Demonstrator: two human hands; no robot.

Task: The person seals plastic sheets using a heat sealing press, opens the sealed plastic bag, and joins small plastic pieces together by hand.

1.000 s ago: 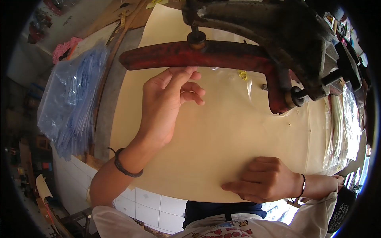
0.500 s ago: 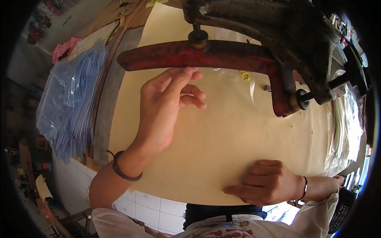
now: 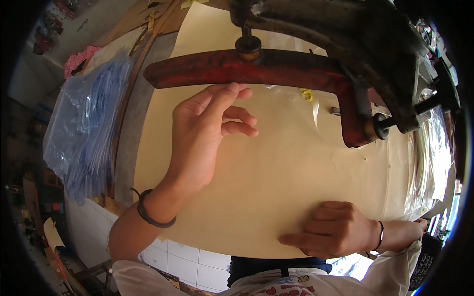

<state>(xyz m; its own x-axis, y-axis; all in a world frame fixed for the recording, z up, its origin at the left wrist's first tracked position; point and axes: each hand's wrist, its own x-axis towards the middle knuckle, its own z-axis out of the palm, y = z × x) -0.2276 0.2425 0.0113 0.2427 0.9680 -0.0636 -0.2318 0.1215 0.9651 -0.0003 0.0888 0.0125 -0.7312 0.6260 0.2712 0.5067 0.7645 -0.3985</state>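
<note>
My left hand (image 3: pixel 200 130) is raised at the lower edge of a red metal bar (image 3: pixel 207 69). Its thumb and forefinger are pinched together there, the other fingers loosely bent and apart. What lies between the pinched tips, if anything, cannot be made out. My right hand (image 3: pixel 335 229) rests near the front edge of the tan sheet (image 3: pixel 276 182) covering the table. Its fingers are curled into a fist, and nothing shows in them. The red bar hangs from a dark metal machine arm (image 3: pixel 306 27) by screw fittings.
Stacked clear bluish plastic sleeves (image 3: pixel 86 123) hang over the table's left side. More clear plastic (image 3: pixel 432 163) lies at the right edge. A small yellow item (image 3: pixel 306 94) sits behind the bar, and pink cloth (image 3: pixel 79 60) lies at the far left.
Both hands keep nearly the same pose and place. The whole view shifts very slightly, and the red bar appears almost unchanged.
</note>
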